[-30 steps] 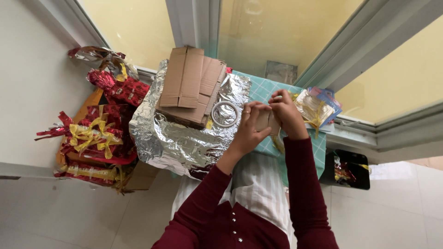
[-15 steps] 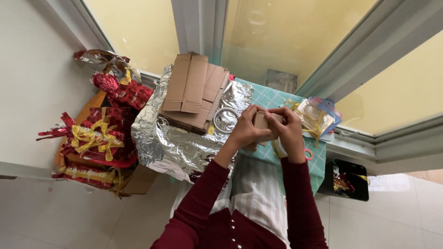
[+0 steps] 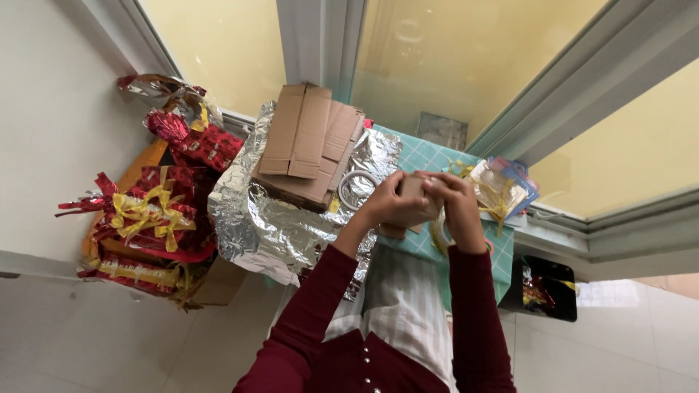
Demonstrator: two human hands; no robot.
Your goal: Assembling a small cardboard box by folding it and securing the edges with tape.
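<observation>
Both hands meet over a teal cutting mat (image 3: 431, 156). My left hand (image 3: 386, 202) and my right hand (image 3: 457, 208) are closed around a small brown cardboard box (image 3: 412, 191), which they mostly hide. A roll of clear tape (image 3: 357, 186) lies just left of my left hand, on a crumpled sheet of silver foil (image 3: 269, 231). Yellow ribbon (image 3: 438, 240) hangs below my right hand. Both sleeves are dark red.
Flattened cardboard pieces (image 3: 306, 142) are stacked on the foil. Red foil-wrapped parcels tied with yellow ribbon (image 3: 153, 218) are piled at the left. Clear packets with ribbon (image 3: 502, 188) lie at the mat's right end. A black bin (image 3: 547, 291) holds scraps. Glass panels and frames run behind.
Both hands have stayed together on the small box and drifted slightly to the right over the mat. The view has shifted a little.
</observation>
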